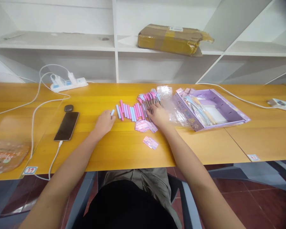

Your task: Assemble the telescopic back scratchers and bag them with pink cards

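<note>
My left hand [104,122] is closed on a light blue tube, whose end pokes out by the fingertips. Just right of it, pink, purple and blue tubes [129,112] lie side by side in a row. My right hand [158,114] rests at the lower ends of several hand-shaped sticks [148,97] with pink, purple and blue heads; its fingers are curled, and what they grip is partly hidden. Printed pink cards [142,126] lie below the row, with more cards [150,142] nearer the front edge.
A purple box [237,118] holding packaged items stands at right, beside clear plastic bags [176,109]. A phone [67,126], black case [68,108], cables and power strip [70,84] are at left. A taped carton [170,39] sits on the shelf.
</note>
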A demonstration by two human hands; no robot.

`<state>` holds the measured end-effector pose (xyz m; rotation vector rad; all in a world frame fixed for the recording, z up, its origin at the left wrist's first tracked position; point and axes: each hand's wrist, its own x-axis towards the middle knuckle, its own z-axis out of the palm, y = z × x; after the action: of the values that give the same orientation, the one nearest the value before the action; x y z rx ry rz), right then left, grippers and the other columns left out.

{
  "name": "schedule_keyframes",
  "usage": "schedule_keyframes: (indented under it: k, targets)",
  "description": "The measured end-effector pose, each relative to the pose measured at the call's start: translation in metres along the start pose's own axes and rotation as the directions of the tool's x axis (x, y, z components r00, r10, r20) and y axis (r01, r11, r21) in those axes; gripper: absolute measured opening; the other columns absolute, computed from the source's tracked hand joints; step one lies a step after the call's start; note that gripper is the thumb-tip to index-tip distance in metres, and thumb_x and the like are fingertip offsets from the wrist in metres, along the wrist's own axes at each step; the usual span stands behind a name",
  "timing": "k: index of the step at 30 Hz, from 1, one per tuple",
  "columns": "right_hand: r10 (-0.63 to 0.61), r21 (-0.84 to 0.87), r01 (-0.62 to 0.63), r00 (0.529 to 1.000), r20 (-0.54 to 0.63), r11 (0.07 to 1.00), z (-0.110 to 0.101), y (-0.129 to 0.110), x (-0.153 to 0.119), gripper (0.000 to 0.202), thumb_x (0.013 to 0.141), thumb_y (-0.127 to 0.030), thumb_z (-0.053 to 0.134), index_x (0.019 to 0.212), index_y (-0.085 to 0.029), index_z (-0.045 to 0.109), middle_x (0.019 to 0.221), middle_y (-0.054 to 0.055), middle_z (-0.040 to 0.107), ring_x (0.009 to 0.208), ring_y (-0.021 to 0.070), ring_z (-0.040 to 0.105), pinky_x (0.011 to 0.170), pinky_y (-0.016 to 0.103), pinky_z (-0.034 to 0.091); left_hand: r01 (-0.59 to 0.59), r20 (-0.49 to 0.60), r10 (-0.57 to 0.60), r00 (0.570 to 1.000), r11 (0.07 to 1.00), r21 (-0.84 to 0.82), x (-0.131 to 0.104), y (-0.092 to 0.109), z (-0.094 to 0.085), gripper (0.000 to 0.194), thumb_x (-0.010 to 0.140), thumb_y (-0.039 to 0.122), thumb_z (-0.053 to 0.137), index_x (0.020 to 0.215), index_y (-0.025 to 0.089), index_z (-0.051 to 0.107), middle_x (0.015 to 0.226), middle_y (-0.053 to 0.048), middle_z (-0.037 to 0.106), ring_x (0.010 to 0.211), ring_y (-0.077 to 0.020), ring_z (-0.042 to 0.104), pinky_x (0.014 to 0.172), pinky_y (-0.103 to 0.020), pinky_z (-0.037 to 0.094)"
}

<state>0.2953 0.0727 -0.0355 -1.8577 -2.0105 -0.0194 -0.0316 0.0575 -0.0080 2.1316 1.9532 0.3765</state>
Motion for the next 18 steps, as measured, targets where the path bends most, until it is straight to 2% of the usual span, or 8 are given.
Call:
schedule_keyframes:
  k: [5, 11, 14, 18]
  targets:
    - [0.064, -0.13, -0.061, 0.998, 0.019, 0.99, -0.001, -0.014, 0.001, 0.035, 0.108, -0.046, 0.057, 0.12, -0.019, 0.075, 0.128, 0.017, 0.07, 0.103, 0.0326, 0.072, 0.09, 0.042, 0.054, -0.015, -0.01, 0.014, 1.0, 1.0, -0.013, -0.002, 0.0, 0.002, 0.017, 0.109, 0.028, 0.044, 0.099, 0.022, 0.057, 0.104, -0.014, 0.069, 0.095, -0.0296, 0.068, 0.084, -0.041, 0.05]
    - [0.095, -0.162, -0.083, 0.993, 0.064, 0.983, -0.005, -0.018, 0.001, 0.033, 0.105, -0.04, 0.058, 0.122, -0.015, 0.073, 0.134, 0.02, 0.068, 0.107, 0.0325, 0.072, 0.088, 0.041, 0.055, -0.061, -0.031, 0.06, 0.998, 0.997, -0.041, -0.003, 0.0, 0.01, 0.029, 0.115, 0.04, 0.038, 0.1, 0.023, 0.056, 0.109, -0.013, 0.068, 0.099, -0.0289, 0.067, 0.086, -0.041, 0.051]
    - [0.094, -0.169, -0.081, 0.993, 0.068, 0.982, -0.004, -0.017, 0.002, 0.031, 0.104, -0.033, 0.058, 0.121, -0.013, 0.073, 0.129, 0.022, 0.07, 0.106, 0.033, 0.073, 0.089, 0.04, 0.055, -0.09, -0.034, 0.087, 0.996, 0.993, -0.083, -0.004, 0.001, 0.012, 0.027, 0.115, 0.04, 0.041, 0.099, 0.023, 0.056, 0.112, -0.012, 0.068, 0.099, -0.0271, 0.067, 0.086, -0.04, 0.052]
    - [0.135, -0.084, -0.134, 0.991, 0.007, 0.987, 0.002, -0.012, 0.006, 0.022, 0.098, -0.026, 0.058, 0.108, -0.014, 0.074, 0.117, 0.022, 0.075, 0.097, 0.0317, 0.073, 0.084, 0.04, 0.054, -0.132, -0.042, 0.127, 0.991, 0.982, -0.133, -0.004, 0.001, 0.014, 0.025, 0.114, 0.039, 0.043, 0.097, 0.024, 0.055, 0.11, -0.011, 0.067, 0.097, -0.027, 0.066, 0.086, -0.041, 0.052]
